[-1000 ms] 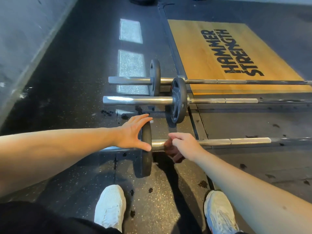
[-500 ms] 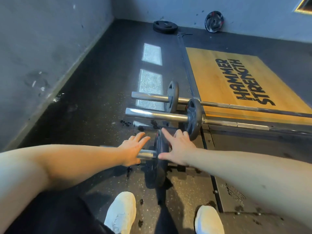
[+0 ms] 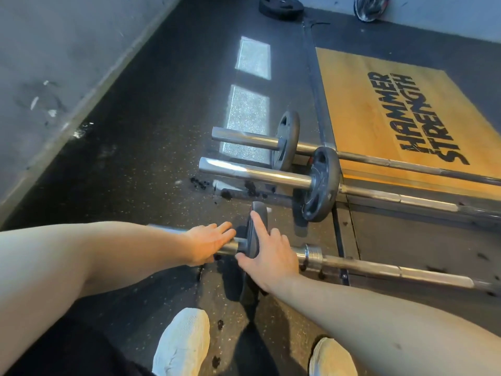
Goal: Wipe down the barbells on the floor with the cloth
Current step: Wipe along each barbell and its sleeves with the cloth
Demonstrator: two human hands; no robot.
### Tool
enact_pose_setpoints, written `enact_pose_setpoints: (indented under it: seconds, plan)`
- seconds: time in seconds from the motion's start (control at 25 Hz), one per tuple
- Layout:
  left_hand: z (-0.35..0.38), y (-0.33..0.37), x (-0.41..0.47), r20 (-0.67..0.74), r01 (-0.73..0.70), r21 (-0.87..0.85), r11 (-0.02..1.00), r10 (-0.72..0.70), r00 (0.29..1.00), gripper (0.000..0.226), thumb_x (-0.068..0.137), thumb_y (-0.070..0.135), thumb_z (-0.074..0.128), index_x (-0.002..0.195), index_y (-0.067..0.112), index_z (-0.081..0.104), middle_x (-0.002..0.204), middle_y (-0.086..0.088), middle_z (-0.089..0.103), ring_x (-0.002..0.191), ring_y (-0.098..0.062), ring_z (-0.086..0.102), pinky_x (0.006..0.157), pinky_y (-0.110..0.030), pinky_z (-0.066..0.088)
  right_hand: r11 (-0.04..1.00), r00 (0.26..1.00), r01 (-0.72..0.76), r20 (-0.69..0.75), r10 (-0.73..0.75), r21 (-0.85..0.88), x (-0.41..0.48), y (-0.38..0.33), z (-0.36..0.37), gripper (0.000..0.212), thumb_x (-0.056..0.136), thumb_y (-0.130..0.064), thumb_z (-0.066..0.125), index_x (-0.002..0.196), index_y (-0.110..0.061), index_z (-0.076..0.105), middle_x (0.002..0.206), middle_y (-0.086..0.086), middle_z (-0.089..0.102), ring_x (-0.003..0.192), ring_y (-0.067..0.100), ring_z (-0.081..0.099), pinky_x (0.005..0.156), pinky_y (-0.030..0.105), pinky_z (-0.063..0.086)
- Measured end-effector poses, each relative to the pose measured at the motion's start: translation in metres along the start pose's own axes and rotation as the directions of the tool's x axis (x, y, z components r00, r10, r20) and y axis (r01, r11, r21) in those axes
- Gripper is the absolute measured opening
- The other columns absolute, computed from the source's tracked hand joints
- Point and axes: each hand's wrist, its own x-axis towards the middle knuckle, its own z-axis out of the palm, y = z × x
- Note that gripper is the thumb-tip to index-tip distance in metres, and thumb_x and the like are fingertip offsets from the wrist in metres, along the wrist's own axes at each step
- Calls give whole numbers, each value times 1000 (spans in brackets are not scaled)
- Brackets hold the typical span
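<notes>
- Three barbells lie side by side on the black rubber floor (image 3: 151, 137), their free ends pointing left toward the grey wall (image 3: 54, 63).
- The nearest barbell (image 3: 379, 270) lies just ahead of the person's white shoes (image 3: 184, 343), with its shaft running off to the right. A small black plate (image 3: 261, 210) stands upright on its sleeve.
- The left hand (image 3: 207, 244) lies over the sleeve just left of that plate. Its fingers are straight and close together, pointing at the plate, and do not wrap the steel.
- The right hand (image 3: 272, 257) rests flat against the plate's right face. Its fingers are spread and straight, the index finger reaches up near the rim, the thumb sits low by the hub, and it grips nothing.
- The middle barbell (image 3: 252, 173) lies beyond, carrying a grey plate (image 3: 321, 185).
- The far barbell (image 3: 244, 138) carries its own plate (image 3: 286, 139). Its shaft crosses the near edge of a wooden platform (image 3: 352, 99) printed HAMMER STRENGTH.
- By the far wall, one loose plate (image 3: 280, 6) lies flat on the floor and another (image 3: 371, 8) leans upright.
- Two bright patches of light (image 3: 248, 109) fall on the floor to the left of the platform.
</notes>
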Motion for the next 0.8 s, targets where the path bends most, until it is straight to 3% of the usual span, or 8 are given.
enact_pose_setpoints:
  seconds: [0.16, 0.36, 0.48, 0.64, 0.8]
  plan:
    - [-8, 3, 6, -5, -27, 67, 997, 27, 1000, 79, 86, 15, 75, 145, 26, 24, 145, -5, 29, 111, -25, 55, 85, -38, 56, 999, 998, 48, -45, -49, -17, 4, 5, -1, 99, 91, -55, 62, 154, -53, -16, 116, 4, 50, 105, 21, 56, 83, 39, 59]
    - [-12, 4, 9, 6, -62, 153, 986, 62, 998, 73, 86, 20, 75, 139, 25, 25, 137, -5, 32, 103, -25, 56, 69, -35, 51, 974, 985, 148, 116, -130, -171, 18, 8, -24, 91, 84, -75, 59, 154, -46, 8, 128, 5, 60, 106, 26, 64, 86, 40, 58]
    - [-6, 3, 8, -12, -43, 135, 990, 45, 999, 70, 87, 18, 72, 138, 26, 24, 136, -4, 33, 104, -24, 54, 72, -37, 54, 938, 972, 201, 177, -155, -282, 25, 0, -31, 95, 82, -78, 56, 156, -37, 12, 126, 1, 66, 107, 25, 67, 88, 39, 57]
    - [-3, 0, 9, -17, -46, 116, 992, 48, 999, 70, 89, 18, 70, 140, 27, 23, 140, -3, 32, 109, -24, 53, 76, -37, 55, 941, 975, 184, 177, -137, -285, 24, -3, -34, 81, 86, -72, 56, 149, -37, 19, 109, 0, 68, 92, 24, 67, 81, 38, 58]
    - [-5, 0, 11, -8, -53, 119, 991, 54, 999, 72, 89, 20, 71, 142, 28, 22, 141, -3, 32, 110, -24, 53, 78, -37, 56, 903, 943, 237, 307, -126, -358, 34, -5, -47, 103, 78, -85, 55, 157, -35, 12, 133, 4, 64, 114, 30, 65, 95, 46, 53]
